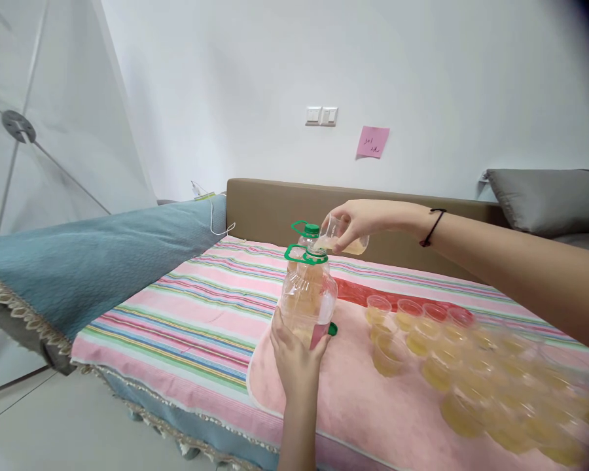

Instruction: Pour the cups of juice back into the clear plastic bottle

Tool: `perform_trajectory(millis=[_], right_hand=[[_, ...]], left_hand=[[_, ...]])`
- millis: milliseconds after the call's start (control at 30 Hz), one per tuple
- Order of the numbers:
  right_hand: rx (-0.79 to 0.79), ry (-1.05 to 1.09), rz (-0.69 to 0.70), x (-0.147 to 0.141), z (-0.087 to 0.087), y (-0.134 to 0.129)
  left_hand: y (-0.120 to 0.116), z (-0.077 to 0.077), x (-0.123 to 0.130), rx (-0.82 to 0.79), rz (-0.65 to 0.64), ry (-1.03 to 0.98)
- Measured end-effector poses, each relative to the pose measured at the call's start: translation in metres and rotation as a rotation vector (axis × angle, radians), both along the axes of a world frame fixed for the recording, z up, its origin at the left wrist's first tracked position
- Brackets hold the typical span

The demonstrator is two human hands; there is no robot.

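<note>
My left hand (299, 347) is wrapped round the lower part of a clear plastic jug (302, 294), which has a green handle ring and an uncapped neck. Above that neck, my right hand (351, 219) grips a clear plastic cup (359, 243) tipped on its side, its rim at the jug's mouth. Pale yellow liquid lies in the cup. A second jug with a green cap (312, 229) on it stands behind the first, partly hidden. On the mat, a loose green cap (332, 329) lies to the right of the front jug.
Many clear cups of yellow liquid (387, 353) crowd the pink mat (353, 392) at the right. A red plastic strip (353, 291) lies behind them. The striped cover (186, 327) spreads left, beside a blue-covered armrest (127, 261). A brown backrest (265, 203) and grey cushion (544, 199) line the wall.
</note>
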State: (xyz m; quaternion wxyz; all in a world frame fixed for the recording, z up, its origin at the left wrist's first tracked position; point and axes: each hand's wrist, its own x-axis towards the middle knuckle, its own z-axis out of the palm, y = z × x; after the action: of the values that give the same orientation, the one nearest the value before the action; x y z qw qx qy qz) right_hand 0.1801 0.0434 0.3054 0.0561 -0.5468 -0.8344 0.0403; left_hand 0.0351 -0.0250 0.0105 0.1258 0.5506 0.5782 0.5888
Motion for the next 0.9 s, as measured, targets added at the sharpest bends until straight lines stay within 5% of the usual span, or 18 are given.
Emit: perform_trajectory(millis=[633,767,900], right_hand=[[0.014,-0.181,-0.049,-0.025,0.02,0.015],[0.057,-0.248,0.043,-0.028,0.021,0.014],[0.185,-0.347,0.306,-0.025,0.016,0.022]], left_hand=[[0.001,0.0,0.004,0.037,0.058,0.013],[0.001,-0.001,0.004,0.034,0.05,0.013],[0.002,-0.002,0.004,0.041,0.049,0.023]])
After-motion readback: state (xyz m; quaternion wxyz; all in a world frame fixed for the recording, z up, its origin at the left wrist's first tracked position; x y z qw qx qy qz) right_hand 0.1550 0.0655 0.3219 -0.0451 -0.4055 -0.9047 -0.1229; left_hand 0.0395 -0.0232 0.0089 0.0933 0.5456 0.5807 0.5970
